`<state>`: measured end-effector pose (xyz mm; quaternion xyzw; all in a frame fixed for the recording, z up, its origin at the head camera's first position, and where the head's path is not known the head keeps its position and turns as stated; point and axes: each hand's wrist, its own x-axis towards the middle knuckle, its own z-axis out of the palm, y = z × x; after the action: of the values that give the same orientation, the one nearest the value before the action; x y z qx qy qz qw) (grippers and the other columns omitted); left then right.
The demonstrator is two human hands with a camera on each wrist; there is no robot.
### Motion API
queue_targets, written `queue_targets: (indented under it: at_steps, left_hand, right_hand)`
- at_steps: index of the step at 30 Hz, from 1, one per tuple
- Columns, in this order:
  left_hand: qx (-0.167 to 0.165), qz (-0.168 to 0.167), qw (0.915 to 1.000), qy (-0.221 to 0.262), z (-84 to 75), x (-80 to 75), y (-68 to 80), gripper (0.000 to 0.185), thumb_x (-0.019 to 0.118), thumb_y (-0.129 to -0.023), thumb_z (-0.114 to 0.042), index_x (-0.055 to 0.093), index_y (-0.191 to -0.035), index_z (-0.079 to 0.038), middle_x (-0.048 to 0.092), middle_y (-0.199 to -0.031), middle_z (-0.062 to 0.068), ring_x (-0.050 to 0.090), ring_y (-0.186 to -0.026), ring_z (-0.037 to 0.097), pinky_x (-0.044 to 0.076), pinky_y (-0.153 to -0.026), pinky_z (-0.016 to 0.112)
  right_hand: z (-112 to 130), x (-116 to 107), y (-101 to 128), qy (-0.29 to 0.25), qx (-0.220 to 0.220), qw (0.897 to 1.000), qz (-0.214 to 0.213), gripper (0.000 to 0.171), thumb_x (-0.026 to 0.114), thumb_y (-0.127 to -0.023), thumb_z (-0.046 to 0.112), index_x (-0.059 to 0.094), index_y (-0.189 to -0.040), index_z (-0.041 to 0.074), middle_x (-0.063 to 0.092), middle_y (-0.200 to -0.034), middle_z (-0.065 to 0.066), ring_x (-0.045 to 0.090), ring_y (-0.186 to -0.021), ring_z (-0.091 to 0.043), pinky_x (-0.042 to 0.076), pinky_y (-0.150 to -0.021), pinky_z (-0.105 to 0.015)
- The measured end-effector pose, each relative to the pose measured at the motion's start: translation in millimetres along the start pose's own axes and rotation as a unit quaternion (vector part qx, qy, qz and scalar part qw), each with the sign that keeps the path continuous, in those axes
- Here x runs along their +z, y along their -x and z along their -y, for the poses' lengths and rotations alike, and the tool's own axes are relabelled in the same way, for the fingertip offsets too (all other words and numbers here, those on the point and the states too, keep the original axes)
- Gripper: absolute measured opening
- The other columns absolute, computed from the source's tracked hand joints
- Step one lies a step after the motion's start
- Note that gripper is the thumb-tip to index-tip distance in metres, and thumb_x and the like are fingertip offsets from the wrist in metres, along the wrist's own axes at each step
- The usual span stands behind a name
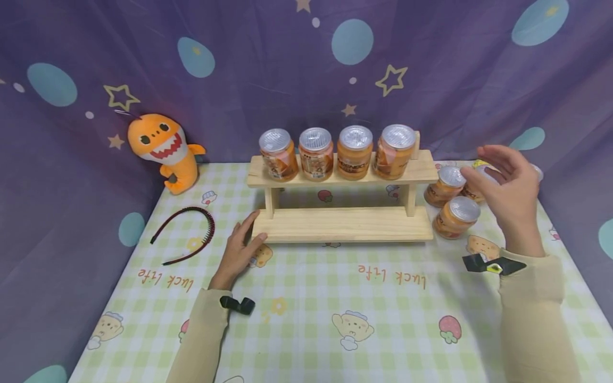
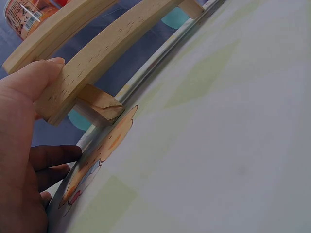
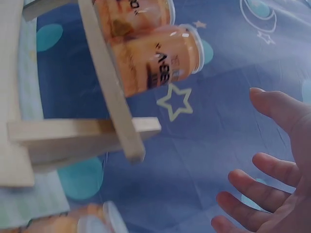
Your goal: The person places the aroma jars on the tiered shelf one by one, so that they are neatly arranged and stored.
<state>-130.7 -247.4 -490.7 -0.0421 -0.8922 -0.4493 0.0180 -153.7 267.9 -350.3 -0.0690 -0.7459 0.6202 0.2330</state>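
Observation:
A two-tier wooden display shelf [image 1: 342,224] stands on the table. My left hand [image 1: 239,250] holds the left end of its lower board, the thumb [image 2: 46,73] on the wood and other fingers lower, close to the tablecloth. Several orange jars with clear-silver lids stand in a row on the upper board, the rightmost jar [image 1: 395,152] near its right end. My right hand [image 1: 514,186] is raised in the air right of the shelf, fingers spread and holding nothing. Below it, more jars, including a front jar [image 1: 456,218], stand on the table; the hand partly hides some.
An orange shark plush [image 1: 165,151] sits at the back left against the purple curtain [image 1: 287,80]. A dark toothed headband [image 1: 210,226] lies left of the shelf. The checked tablecloth [image 1: 306,319] spreads in front.

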Motion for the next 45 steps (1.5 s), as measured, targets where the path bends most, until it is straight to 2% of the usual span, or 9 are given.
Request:
queue_targets:
  at_steps: [3, 8, 18, 23, 27, 32, 41, 45]
  left_hand:
    - [-0.002, 0.001, 1.0000, 0.000, 0.3, 0.1, 0.4, 0.064, 0.063, -0.098, -0.035, 0.037, -0.156, -0.030, 0.038, -0.162, 0.007, 0.026, -0.154, 0.038, 0.006, -0.130, 0.055]
    - [-0.003, 0.002, 1.0000, -0.001, 0.7, 0.0, 0.1, 0.064, 0.063, -0.098, -0.036, 0.037, -0.156, -0.030, 0.038, -0.162, 0.007, 0.027, -0.154, 0.038, 0.005, -0.130, 0.056]
    - [-0.002, -0.002, 1.0000, 0.000, 1.3, 0.5, 0.2, 0.063, 0.063, -0.098, -0.037, 0.037, -0.155, -0.032, 0.039, -0.162, 0.006, 0.028, -0.153, 0.037, 0.005, -0.130, 0.054]
    - [-0.004, -0.003, 1.0000, -0.001, 1.5, 0.6, 0.3, 0.063, 0.063, -0.098, -0.037, 0.037, -0.155, -0.033, 0.039, -0.162, 0.007, 0.026, -0.154, 0.039, 0.006, -0.130, 0.055]
    - [-0.002, -0.003, 1.0000, -0.002, 1.7, 0.4, 0.3, 0.063, 0.063, -0.098, -0.037, 0.037, -0.155, -0.032, 0.039, -0.162, 0.007, 0.025, -0.154, 0.040, 0.006, -0.130, 0.055]
    - [-0.002, -0.002, 1.0000, -0.002, 2.0, 0.3, 0.2, 0.063, 0.063, -0.098, -0.036, 0.037, -0.155, -0.032, 0.039, -0.162, 0.007, 0.025, -0.154, 0.041, 0.006, -0.130, 0.055]
    - [-0.002, -0.002, 1.0000, -0.004, 0.6, 0.3, 0.6, 0.063, 0.063, -0.098, -0.036, 0.037, -0.155, -0.031, 0.039, -0.162, 0.008, 0.026, -0.153, 0.040, 0.006, -0.130, 0.055]
    - [-0.004, -0.001, 1.0000, -0.005, 0.3, 0.0, 0.6, 0.063, 0.063, -0.098, -0.037, 0.037, -0.155, -0.033, 0.038, -0.162, 0.007, 0.025, -0.154, 0.040, 0.006, -0.130, 0.055]
  right_hand:
    - [-8, -6, 1, 0.010, 0.016, 1.000, -0.009, 0.048, 0.083, -0.077, 0.000, 0.069, -0.122, 0.012, 0.072, -0.109, 0.016, 0.064, -0.109, -0.003, 0.049, -0.088, -0.008]
    - [-22, -16, 6, 0.064, 0.039, 0.997, -0.015, 0.047, 0.084, -0.078, 0.006, 0.068, -0.122, 0.014, 0.069, -0.104, 0.023, 0.063, -0.106, 0.001, 0.048, -0.083, -0.007]
    - [-52, -28, 15, 0.110, 0.051, 0.993, -0.006, 0.049, 0.084, -0.080, 0.010, 0.066, -0.125, 0.015, 0.064, -0.107, 0.024, 0.060, -0.110, 0.004, 0.045, -0.091, -0.003]
    - [-64, -31, 18, 0.140, 0.066, 0.988, 0.006, 0.052, 0.083, -0.082, 0.017, 0.063, -0.131, 0.016, 0.062, -0.113, 0.023, 0.057, -0.112, 0.009, 0.044, -0.098, -0.004]
    - [-72, -31, 21, 0.161, 0.068, 0.984, 0.017, 0.057, 0.082, -0.084, 0.022, 0.060, -0.136, 0.016, 0.061, -0.119, 0.021, 0.055, -0.113, 0.012, 0.044, -0.097, -0.007]
    - [-84, -31, 24, 0.167, 0.067, 0.983, 0.034, 0.061, 0.080, -0.085, 0.022, 0.056, -0.140, 0.013, 0.062, -0.121, 0.019, 0.054, -0.109, 0.014, 0.043, -0.092, -0.007]
    - [-93, -29, 29, 0.164, 0.067, 0.983, 0.055, 0.063, 0.080, -0.086, 0.021, 0.053, -0.141, 0.009, 0.062, -0.125, 0.013, 0.053, -0.110, 0.013, 0.045, -0.091, -0.001]
    - [-97, -28, 31, 0.169, 0.068, 0.981, 0.061, 0.060, 0.079, -0.087, 0.025, 0.055, -0.139, 0.010, 0.062, -0.123, 0.016, 0.052, -0.108, 0.015, 0.043, -0.088, 0.001]
